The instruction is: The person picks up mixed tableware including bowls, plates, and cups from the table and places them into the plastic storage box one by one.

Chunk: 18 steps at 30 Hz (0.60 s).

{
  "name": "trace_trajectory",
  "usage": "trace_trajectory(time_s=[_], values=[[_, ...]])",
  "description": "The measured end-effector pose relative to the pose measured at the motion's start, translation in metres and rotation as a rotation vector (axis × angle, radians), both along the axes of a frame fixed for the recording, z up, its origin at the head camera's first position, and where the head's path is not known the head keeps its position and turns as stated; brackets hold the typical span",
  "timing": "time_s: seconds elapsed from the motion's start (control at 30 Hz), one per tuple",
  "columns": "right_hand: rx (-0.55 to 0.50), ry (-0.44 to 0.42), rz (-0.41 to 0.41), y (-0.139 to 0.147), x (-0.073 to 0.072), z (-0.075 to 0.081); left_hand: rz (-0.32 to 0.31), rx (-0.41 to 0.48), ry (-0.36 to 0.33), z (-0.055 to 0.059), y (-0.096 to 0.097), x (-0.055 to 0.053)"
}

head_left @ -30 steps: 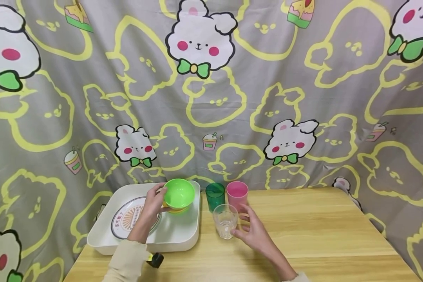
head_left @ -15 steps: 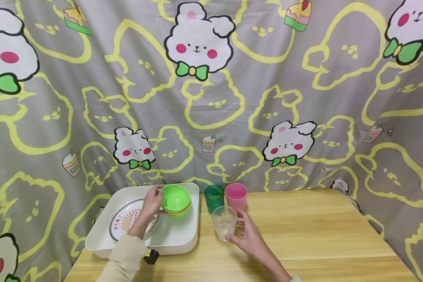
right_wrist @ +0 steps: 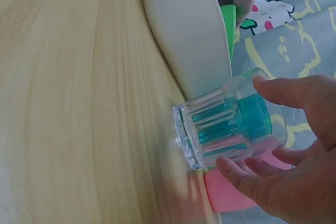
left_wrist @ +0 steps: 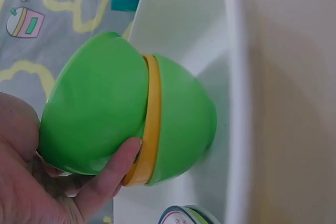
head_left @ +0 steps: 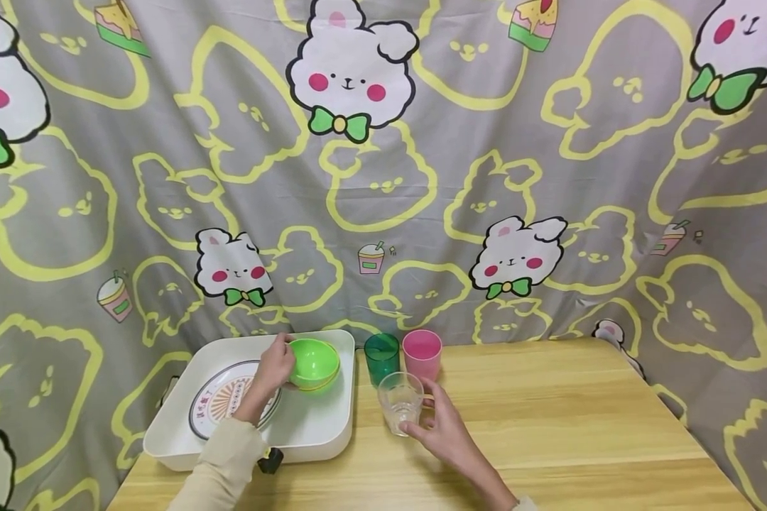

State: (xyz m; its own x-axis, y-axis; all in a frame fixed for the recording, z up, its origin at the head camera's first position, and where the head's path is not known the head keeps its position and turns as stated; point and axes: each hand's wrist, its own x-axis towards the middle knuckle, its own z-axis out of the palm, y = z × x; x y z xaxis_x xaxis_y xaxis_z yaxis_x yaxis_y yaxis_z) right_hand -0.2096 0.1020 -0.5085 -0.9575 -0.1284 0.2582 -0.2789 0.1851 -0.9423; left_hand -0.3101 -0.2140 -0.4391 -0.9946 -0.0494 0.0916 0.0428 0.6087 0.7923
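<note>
My left hand (head_left: 276, 363) holds a green bowl (head_left: 312, 360) by its side, over the right part of the white tray (head_left: 322, 448). In the left wrist view this bowl sits tilted in the mouth of a second green bowl (left_wrist: 184, 121) with an orange-yellow rim, one fingertip lying at that rim. On the table just right of the tray, my right hand (head_left: 446, 427) grips a clear glass (head_left: 399, 404), thumb on one side and fingers on the other. The glass has a ribbed lower part, as the right wrist view shows.
Behind the glass stand a dark green cup (head_left: 381, 362) and a pink cup (head_left: 422, 353), side by side. A patterned plate (head_left: 207, 408) lies in the tray's left half. The wooden table (head_left: 569, 411) meets a printed curtain (head_left: 460, 184) at the back.
The left hand has lowered the green bowl, which now sits down in the rimmed bowl. The right hand keeps its grip on the glass, with little movement.
</note>
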Motion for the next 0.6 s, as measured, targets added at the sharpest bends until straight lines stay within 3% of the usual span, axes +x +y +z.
trace_trajectory(time_s=[0.27, 0.6], values=[[0.047, 0.009, -0.011, -0.0014, -0.0042, -0.0051, 0.036, -0.033, -0.008, -0.0058, -0.0024, -0.0039], [0.037, 0.015, -0.021, -0.0024, -0.0074, -0.0084, 0.021, 0.088, -0.063, -0.0075, -0.0023, -0.0079]])
